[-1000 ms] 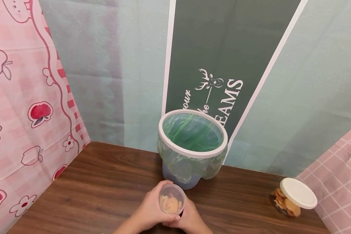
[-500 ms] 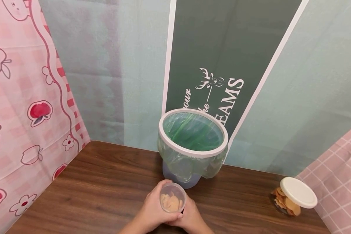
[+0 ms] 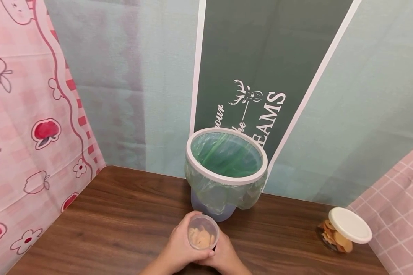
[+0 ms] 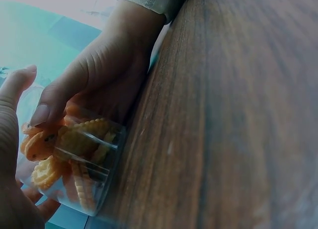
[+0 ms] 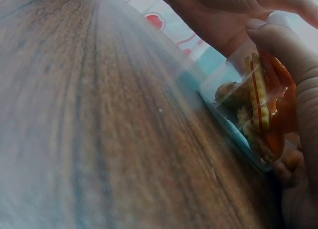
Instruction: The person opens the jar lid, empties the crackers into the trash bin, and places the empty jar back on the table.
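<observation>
Both hands hold a clear plastic cup [image 3: 211, 225] near the front of the table. Several small biscuits [image 3: 202, 237] fill its lower part. My left hand [image 3: 179, 244] grips the cup from the left, its thumb lying across the near side. From the right, my right hand [image 3: 224, 252] curls round it. The left wrist view shows ridged biscuits [image 4: 47, 172] through the wall, with the right hand [image 4: 107, 65] across the far side. In the right wrist view the left hand [image 5: 213, 20] is behind the cup, whose base is down at the tabletop.
Just beyond the hands stands a bin [image 3: 213, 200] with a white rim and a green plastic liner. At the right is a jar of biscuits [image 3: 335, 236] with a white lid [image 3: 351, 225]. The brown wooden table [image 3: 124, 214] has printed cloths on three sides.
The hands and the cup stay almost in place. Over the second, the left hand and its thumb have shifted very slightly to the right.
</observation>
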Tool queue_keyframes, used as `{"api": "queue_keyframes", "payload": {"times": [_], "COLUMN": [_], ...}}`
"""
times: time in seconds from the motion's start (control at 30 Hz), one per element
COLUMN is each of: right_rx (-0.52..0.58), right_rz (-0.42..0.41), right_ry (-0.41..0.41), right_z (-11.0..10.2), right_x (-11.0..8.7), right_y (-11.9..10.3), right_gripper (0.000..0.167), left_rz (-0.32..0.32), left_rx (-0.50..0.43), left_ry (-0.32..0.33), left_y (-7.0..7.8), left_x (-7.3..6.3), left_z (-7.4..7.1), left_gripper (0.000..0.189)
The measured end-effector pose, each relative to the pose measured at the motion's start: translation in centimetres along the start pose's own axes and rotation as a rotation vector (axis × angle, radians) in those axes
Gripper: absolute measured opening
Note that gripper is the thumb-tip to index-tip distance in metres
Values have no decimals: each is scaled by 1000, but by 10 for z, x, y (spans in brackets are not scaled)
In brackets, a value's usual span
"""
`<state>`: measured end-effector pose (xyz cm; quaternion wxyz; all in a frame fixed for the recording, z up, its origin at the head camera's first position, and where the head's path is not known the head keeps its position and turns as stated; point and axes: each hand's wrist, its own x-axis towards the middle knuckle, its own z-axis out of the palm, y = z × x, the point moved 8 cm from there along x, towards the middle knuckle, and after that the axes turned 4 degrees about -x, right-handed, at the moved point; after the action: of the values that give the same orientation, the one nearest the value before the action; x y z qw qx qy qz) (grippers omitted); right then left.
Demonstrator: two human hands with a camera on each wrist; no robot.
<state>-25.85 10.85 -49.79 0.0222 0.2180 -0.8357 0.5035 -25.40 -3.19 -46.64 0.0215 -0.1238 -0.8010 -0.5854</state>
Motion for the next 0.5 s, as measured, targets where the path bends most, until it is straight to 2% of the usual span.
{"api": "queue_keyframes", "payload": {"times": [0.27,0.4,0.5], "right_rx": [-21,-42,-66], "right_rz": [19,-19,-80], "right_ry": [1,16,35], "right_z": [-1,-1,-2], "right_x": [0,0,0], "right_y": [2,2,-1], "right_gripper": [97,97,96], "left_rz": [5,11,7], "left_rx": [-21,-30,-34], "left_ry": [-17,-11,-11], "left_y": [-2,-2,-2], "left_x": [1,1,1], "left_z": [3,3,3], "left_gripper": [95,95,96]}}
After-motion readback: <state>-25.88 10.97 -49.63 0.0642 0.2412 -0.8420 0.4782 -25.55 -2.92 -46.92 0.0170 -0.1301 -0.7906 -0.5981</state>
